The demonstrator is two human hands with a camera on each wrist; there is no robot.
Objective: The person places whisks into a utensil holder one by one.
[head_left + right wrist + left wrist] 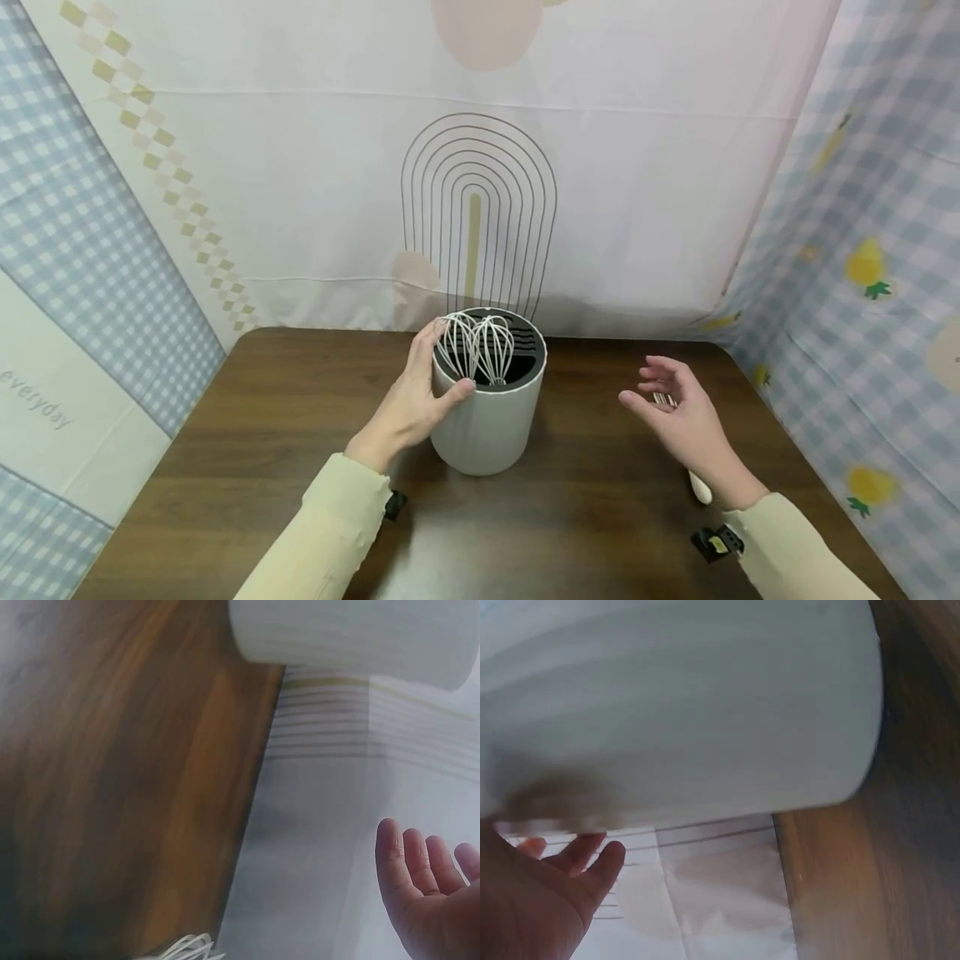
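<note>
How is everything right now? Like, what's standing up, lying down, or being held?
Utensil holder: upright on the table, held by a hand.
Two whisks: standing in the holder, wire ends up.
White utensil: lying on the table, partly hidden.
Left hand: holding the holder near its rim.
Right hand: fingers loosely bent, holding nothing.

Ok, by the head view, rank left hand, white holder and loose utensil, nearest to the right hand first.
1. Loose utensil: partly hidden by the right hand.
2. White holder: left of that hand.
3. Left hand: holder's left side.
</note>
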